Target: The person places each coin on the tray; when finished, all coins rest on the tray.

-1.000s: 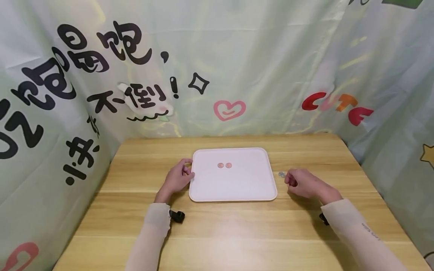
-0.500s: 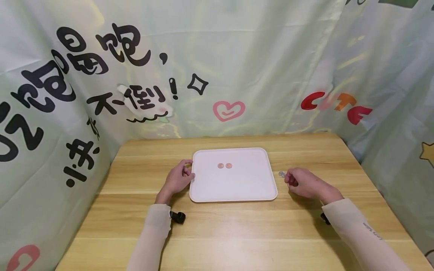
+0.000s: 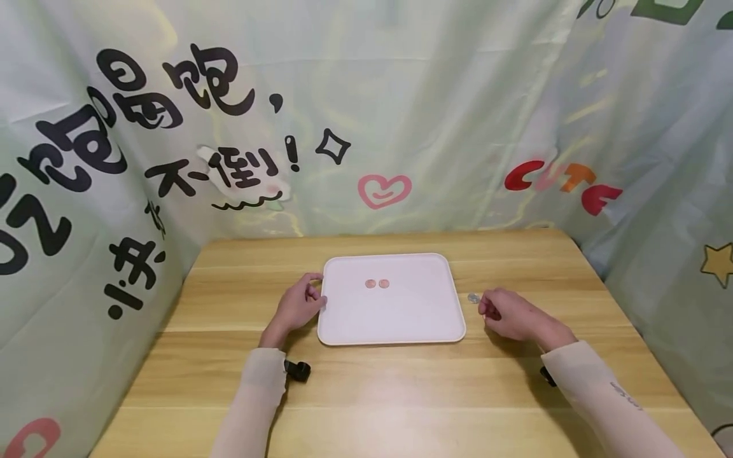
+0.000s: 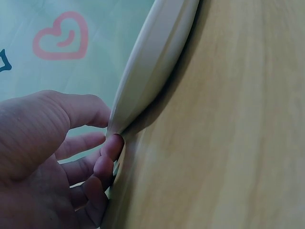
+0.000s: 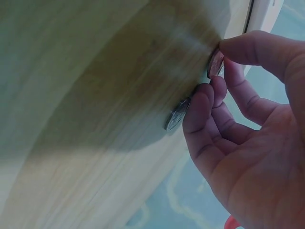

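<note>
A white rectangular tray lies on the wooden table. Two copper-coloured coins sit side by side on it, a left coin and a right coin. My left hand holds the tray's left edge, thumb on the rim and fingertips right at the side. To the right of the tray, my right hand is low over the table, thumb and finger pinching a coin at its edge. A silvery coin lies on the wood beside the curled outer fingers. In the head view, a silvery coin shows at the fingertips.
A printed cloth curtain hangs behind the table and along both sides. Bare wooden tabletop stretches in front of the tray. Black wrist devices show at both cuffs, the left device more plainly.
The head view has shifted slightly. Both hands, the tray and its two coins keep their places relative to each other.
</note>
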Demonstrator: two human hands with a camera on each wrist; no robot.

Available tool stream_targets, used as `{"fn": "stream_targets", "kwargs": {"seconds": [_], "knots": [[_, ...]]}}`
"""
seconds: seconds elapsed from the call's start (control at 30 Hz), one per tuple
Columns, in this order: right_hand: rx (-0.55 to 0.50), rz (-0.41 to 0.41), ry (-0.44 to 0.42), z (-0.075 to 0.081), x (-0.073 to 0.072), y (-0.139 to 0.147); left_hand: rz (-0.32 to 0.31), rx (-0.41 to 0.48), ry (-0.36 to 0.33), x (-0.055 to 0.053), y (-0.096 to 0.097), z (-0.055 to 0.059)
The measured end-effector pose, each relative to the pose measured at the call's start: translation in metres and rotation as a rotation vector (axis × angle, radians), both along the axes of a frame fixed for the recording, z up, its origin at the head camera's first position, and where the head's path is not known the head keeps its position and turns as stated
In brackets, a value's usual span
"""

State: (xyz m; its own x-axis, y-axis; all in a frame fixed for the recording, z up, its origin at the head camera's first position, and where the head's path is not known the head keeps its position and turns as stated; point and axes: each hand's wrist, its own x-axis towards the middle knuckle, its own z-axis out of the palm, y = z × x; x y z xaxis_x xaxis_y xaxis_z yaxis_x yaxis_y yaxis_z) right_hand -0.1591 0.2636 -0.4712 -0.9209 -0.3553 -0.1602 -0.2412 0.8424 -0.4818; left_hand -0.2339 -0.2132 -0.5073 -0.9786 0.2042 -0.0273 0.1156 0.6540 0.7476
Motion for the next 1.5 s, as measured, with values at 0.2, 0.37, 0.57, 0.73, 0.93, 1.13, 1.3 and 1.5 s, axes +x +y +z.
{"fn": "stream_targets", "kwargs": {"seconds": [0.2, 0.37, 0.57, 0.73, 0.93, 1.13, 1.3, 1.5], "knots": [[-0.046, 0.020, 0.012, -0.010, 0.003, -0.009, 0.014, -0.028, 0.003, 0.005, -0.012, -0.006], [-0.087, -0.005, -0.040, -0.015, 0.010, -0.018, 0.008, -0.032, -0.003, 0.013, -0.019, -0.009], [-0.090, -0.038, -0.016, -0.008, 0.008, -0.010, -0.007, -0.017, 0.037, 0.007, -0.010, -0.006], [-0.068, -0.027, -0.013, -0.003, 0.003, -0.001, 0.000, 0.001, 0.032, 0.003, -0.003, -0.004], [-0.046, -0.018, -0.010, 0.001, 0.004, 0.005, -0.010, 0.020, 0.030, 0.002, 0.005, -0.004], [-0.029, -0.012, 0.017, 0.011, 0.013, 0.020, -0.026, 0.040, 0.033, 0.002, 0.022, -0.013], [-0.029, 0.004, 0.054, 0.007, 0.011, 0.015, -0.041, 0.047, 0.046, 0.001, 0.014, -0.013], [-0.068, -0.038, 0.059, -0.015, 0.004, -0.020, -0.086, -0.024, 0.078, -0.003, -0.024, -0.003]]}}
